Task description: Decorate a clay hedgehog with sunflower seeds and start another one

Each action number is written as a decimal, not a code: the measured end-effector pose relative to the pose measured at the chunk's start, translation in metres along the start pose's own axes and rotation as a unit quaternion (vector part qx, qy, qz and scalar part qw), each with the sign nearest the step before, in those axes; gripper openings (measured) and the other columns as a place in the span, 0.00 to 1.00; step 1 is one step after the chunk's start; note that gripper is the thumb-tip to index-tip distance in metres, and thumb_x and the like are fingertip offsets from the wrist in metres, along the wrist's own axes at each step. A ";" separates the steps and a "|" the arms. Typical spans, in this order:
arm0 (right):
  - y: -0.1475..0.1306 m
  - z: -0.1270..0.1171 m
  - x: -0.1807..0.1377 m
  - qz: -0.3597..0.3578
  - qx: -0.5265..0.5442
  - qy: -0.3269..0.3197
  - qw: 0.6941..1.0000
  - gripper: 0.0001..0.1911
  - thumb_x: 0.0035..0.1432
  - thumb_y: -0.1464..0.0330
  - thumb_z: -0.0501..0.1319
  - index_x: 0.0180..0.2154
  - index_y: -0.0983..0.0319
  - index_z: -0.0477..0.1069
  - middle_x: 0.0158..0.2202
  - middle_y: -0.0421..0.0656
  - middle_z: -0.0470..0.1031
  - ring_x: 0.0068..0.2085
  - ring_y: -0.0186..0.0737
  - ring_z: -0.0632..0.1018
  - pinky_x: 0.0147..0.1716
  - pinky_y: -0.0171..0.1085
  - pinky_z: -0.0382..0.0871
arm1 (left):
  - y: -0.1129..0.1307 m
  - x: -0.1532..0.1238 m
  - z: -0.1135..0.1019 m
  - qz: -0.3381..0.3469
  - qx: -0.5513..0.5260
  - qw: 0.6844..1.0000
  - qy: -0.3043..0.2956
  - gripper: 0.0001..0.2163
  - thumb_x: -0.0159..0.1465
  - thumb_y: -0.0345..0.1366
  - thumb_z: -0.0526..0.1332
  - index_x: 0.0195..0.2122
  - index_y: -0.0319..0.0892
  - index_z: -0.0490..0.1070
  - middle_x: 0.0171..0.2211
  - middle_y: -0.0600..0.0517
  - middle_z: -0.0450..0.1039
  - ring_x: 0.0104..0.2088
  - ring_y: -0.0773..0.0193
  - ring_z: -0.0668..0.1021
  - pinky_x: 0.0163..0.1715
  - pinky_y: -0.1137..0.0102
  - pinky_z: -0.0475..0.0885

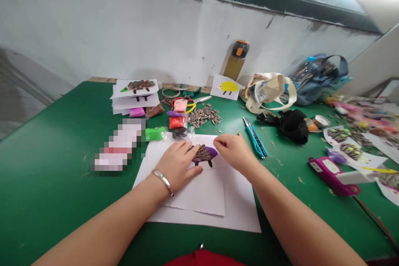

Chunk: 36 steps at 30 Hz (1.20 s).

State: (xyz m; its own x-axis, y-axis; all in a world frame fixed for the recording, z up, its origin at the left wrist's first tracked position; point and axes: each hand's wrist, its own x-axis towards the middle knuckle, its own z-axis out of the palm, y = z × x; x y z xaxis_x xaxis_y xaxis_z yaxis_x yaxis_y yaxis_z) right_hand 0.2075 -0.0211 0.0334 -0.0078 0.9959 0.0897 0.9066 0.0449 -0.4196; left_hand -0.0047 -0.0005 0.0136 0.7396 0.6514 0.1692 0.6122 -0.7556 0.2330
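Note:
A purple clay hedgehog (204,154) studded with sunflower seeds lies on a white card (202,193) in front of me. My left hand (177,165) rests flat on the card, fingers stretched out against the hedgehog's left side; a silver bangle circles the wrist. My right hand (234,149) sits just right of the hedgehog with thumb and fingers pinched together; what they hold is too small to make out. A pile of sunflower seeds (204,115) lies behind the card.
On the green table (56,162): small clay packets (177,121), a stack of finished hedgehog cards (136,93), scissors (183,104), a teal utility knife (255,139), a black cloth (291,124), bags (318,77), a bottle (236,59), a purple device (333,174), more cards at right.

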 end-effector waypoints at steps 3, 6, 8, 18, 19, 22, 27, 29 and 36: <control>0.000 0.001 0.029 -0.016 -0.039 -0.003 0.999 0.14 0.60 0.70 0.53 0.31 0.55 0.77 0.34 0.41 0.78 0.37 0.40 0.75 0.41 0.37 0.64 | 0.001 0.000 -0.001 -0.011 0.009 1.000 -0.011 0.27 0.62 0.45 0.63 0.58 0.34 0.66 0.54 0.38 0.70 0.55 0.44 0.69 0.56 0.51 0.66; 0.000 0.007 0.059 -0.033 -0.097 0.003 0.995 0.16 0.60 0.72 0.52 0.38 0.55 0.78 0.41 0.43 0.78 0.41 0.41 0.75 0.41 0.36 0.65 | 0.002 0.000 -0.001 -0.019 0.014 0.999 -0.023 0.28 0.62 0.45 0.63 0.58 0.33 0.66 0.55 0.38 0.69 0.56 0.44 0.68 0.57 0.51 0.64; 0.001 0.013 0.075 -0.046 -0.108 0.005 0.993 0.17 0.60 0.73 0.52 0.42 0.57 0.78 0.44 0.45 0.77 0.44 0.42 0.75 0.42 0.36 0.65 | 0.002 -0.001 -0.001 -0.022 0.014 0.999 -0.026 0.28 0.62 0.45 0.62 0.59 0.33 0.66 0.55 0.38 0.69 0.56 0.44 0.68 0.57 0.52 0.63; 0.007 0.032 0.090 -0.053 -0.128 0.009 0.990 0.15 0.62 0.73 0.50 0.37 0.60 0.76 0.40 0.50 0.74 0.43 0.44 0.73 0.40 0.37 0.64 | 0.003 -0.002 0.000 -0.021 0.014 1.000 -0.007 0.26 0.62 0.46 0.63 0.57 0.36 0.67 0.54 0.39 0.70 0.55 0.44 0.69 0.56 0.51 0.65; 0.008 0.031 0.085 -0.049 -0.130 0.014 0.990 0.15 0.63 0.72 0.49 0.38 0.60 0.75 0.41 0.50 0.73 0.43 0.45 0.73 0.40 0.38 0.64 | 0.003 -0.002 0.000 -0.021 0.013 1.000 -0.006 0.26 0.61 0.46 0.63 0.57 0.36 0.67 0.54 0.39 0.70 0.56 0.44 0.68 0.56 0.50 0.65; 0.010 0.019 0.063 -0.023 -0.113 0.034 0.993 0.16 0.65 0.69 0.46 0.43 0.59 0.71 0.42 0.49 0.73 0.39 0.43 0.73 0.36 0.38 0.64 | 0.002 -0.002 0.001 -0.020 0.009 1.000 -0.004 0.27 0.61 0.45 0.63 0.57 0.35 0.67 0.54 0.38 0.70 0.55 0.44 0.68 0.56 0.50 0.64; 0.013 -0.001 0.013 0.016 0.079 0.028 0.996 0.12 0.64 0.66 0.49 0.38 0.56 0.71 0.31 0.40 0.76 0.33 0.39 0.74 0.43 0.42 0.65 | 0.001 -0.002 0.003 -0.015 0.005 1.000 0.006 0.28 0.61 0.45 0.64 0.58 0.36 0.65 0.53 0.39 0.70 0.55 0.44 0.69 0.55 0.50 0.64; 0.012 -0.001 -0.003 0.031 0.103 0.028 0.994 0.11 0.62 0.67 0.52 0.37 0.56 0.73 0.31 0.38 0.77 0.34 0.38 0.76 0.57 0.51 0.53 | 0.001 -0.001 0.003 -0.013 0.000 1.000 0.010 0.28 0.61 0.45 0.63 0.59 0.36 0.65 0.53 0.39 0.70 0.54 0.44 0.69 0.55 0.51 0.65; 0.010 0.008 -0.012 0.005 0.094 -0.020 0.995 0.11 0.62 0.68 0.54 0.34 0.55 0.75 0.34 0.37 0.80 0.41 0.42 0.78 0.62 0.60 0.27 | 0.000 0.000 0.002 -0.002 -0.001 1.000 0.011 0.26 0.62 0.45 0.61 0.58 0.37 0.65 0.53 0.40 0.70 0.54 0.45 0.69 0.55 0.52 0.65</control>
State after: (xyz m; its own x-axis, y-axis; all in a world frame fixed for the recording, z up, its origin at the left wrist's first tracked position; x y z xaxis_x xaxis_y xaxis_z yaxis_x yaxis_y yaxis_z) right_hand 0.2129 -0.0316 0.0211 -0.0186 0.9986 0.0498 0.8113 0.0441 -0.5830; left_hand -0.0048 -0.0007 0.0119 0.7308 0.6559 0.1890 0.6144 -0.7527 0.2365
